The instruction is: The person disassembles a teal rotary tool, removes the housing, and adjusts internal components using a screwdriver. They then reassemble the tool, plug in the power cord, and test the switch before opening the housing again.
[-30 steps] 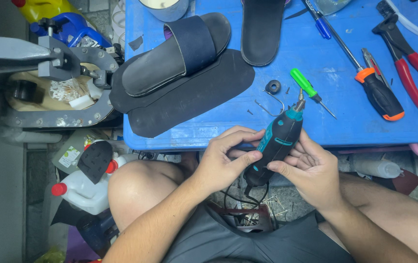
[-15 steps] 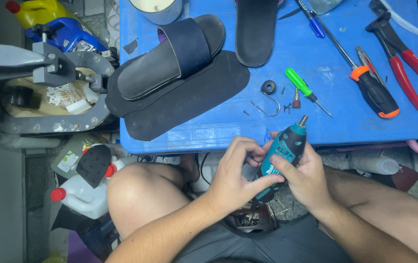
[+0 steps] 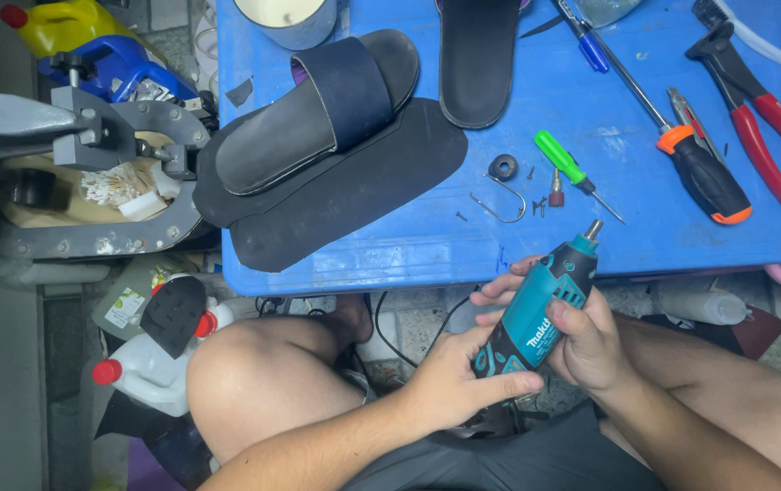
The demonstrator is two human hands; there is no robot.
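Teal rotary tool (image 3: 540,305) held in both hands just below the near edge of the blue worktop (image 3: 590,136), bit end tilted up twd the edge. Left hand (image 3: 459,386) wraps the butt end w/ thumb along it; right hand (image 3: 581,341) clamps the body. On the worktop: black slide sandal (image 3: 318,109) on a dark sole sheet (image 3: 354,186), green screwdriver (image 3: 568,168), orange-black screwdriver (image 3: 704,173), red pliers (image 3: 759,114).

Rotary tool (image 3: 540,305) lower end hidden inside both palms. Second sandal (image 3: 479,56), cup (image 3: 284,18) and red pliers (image 3: 754,109) cut off by top edge. Specks near hook (image 3: 500,207) too small to identify.
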